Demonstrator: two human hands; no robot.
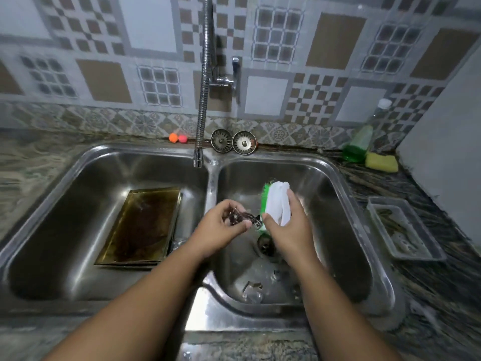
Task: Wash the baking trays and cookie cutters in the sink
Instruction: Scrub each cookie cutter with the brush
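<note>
Home kitchen: steel double sink [213,175] w/ flexible tap [205,82], patterned wall tiles [335,40], dish soap bottle [360,144] & sponge [381,162] on stone worktop [429,290].

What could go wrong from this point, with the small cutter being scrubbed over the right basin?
1. The left hand holds the cookie cutter only by its fingertips, close above the open drain. Both strainers sit on the ledge, so a slip could lodge it there.
2. The brush in the right hand pushes against thin metal edges, which might nick fingertips.
</note>
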